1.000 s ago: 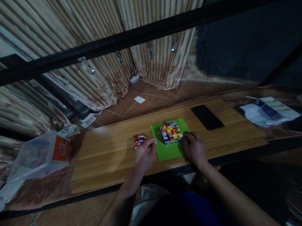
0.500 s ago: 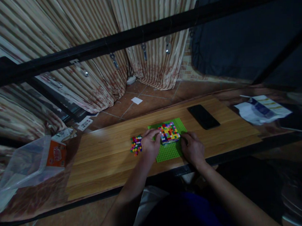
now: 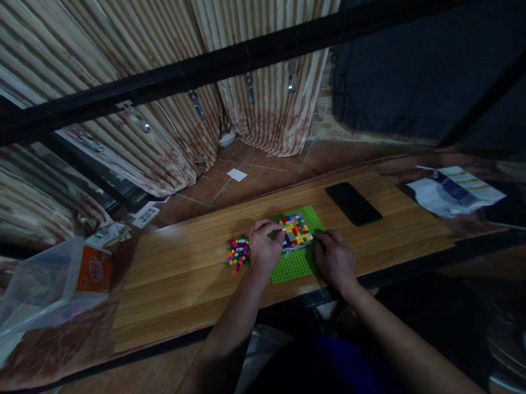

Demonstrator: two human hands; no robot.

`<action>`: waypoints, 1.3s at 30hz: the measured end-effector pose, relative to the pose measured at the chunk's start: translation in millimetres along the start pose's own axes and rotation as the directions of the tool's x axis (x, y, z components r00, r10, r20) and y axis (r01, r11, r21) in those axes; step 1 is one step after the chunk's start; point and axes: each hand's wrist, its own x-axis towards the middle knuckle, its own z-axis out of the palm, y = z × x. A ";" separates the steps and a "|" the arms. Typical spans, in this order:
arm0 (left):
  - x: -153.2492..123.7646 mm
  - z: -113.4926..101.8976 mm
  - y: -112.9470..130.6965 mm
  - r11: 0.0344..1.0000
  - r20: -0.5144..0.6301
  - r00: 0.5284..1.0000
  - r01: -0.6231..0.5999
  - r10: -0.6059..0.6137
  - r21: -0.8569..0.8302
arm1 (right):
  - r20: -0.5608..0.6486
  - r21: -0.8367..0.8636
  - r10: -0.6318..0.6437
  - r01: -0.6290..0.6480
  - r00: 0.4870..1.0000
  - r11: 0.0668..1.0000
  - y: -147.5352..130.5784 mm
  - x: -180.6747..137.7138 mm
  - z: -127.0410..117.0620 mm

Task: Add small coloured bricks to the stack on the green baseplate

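A low block of multicoloured toy bricks [image 3: 298, 227] stands on a green studded baseplate [image 3: 292, 268]. At the block's left edge is my left hand [image 3: 264, 248], thumb and forefinger pinched over its top; whatever is between the fingertips is too small to make out. My right hand [image 3: 335, 259] rests on the right part of the baseplate, its fingers curled close against the block's right side. Those fingertips are partly hidden, and I cannot see what they hold. A loose pile of small coloured bricks [image 3: 237, 253] lies just left of my left hand.
All this sits on a wooden board [image 3: 175, 282]. A black phone [image 3: 353, 203] lies to the right on it. Beyond the board's left end stands a clear plastic tub [image 3: 44, 282] with an orange label; a crumpled white packet [image 3: 454, 191] lies past the right end. A dark bar [image 3: 162, 79] crosses above.
My left hand has shifted slightly, its fingers now higher and further over the block's left edge. The right hand stays in place. The whole view has moved a little.
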 end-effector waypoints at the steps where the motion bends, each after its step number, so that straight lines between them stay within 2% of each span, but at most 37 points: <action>1: 0.9 0.4 0.2 1.000 -0.001 1.000 0.005 -0.005 -0.005 | 0.002 -0.004 0.001 -0.001 1.000 1.000 0.2 0.0 0.3; 16: -1.1 -0.5 0.6 0.999 0.001 1.000 -0.010 0.010 -0.041 | -0.009 0.003 -0.003 0.003 1.000 1.000 -0.1 -0.5 0.2; 24: -2.7 2.4 -0.2 0.996 -0.029 0.999 0.029 -0.031 -0.083 | 0.003 0.004 0.004 -0.004 1.000 1.000 -0.7 -0.4 -0.4; 26: -2.7 5.0 -2.4 0.988 -0.041 0.997 0.064 -0.070 -0.139 | 0.005 0.003 0.004 -0.004 1.000 1.000 -0.5 -0.2 -0.2; 28: -2.6 8.9 -5.9 0.965 -0.051 0.986 0.145 -0.160 -0.221 | 0.007 0.001 0.003 -0.003 1.000 1.000 0.0 -0.2 0.0; 32: -1.4 18.2 -13.1 0.863 -0.008 0.935 0.322 -0.353 -0.390 | 0.008 0.004 -0.004 0.004 1.000 1.000 1.1 -0.2 0.2; 35: 0.3 22.5 -14.3 0.823 0.013 0.914 0.371 -0.405 -0.430 | 0.011 0.004 0.000 0.000 1.000 1.000 0.7 -0.2 -0.2; 39: 2.3 22.0 -10.7 0.825 -0.002 0.905 0.386 -0.425 -0.413 | 0.010 0.004 0.009 -0.009 1.000 1.000 -0.2 0.1 -0.6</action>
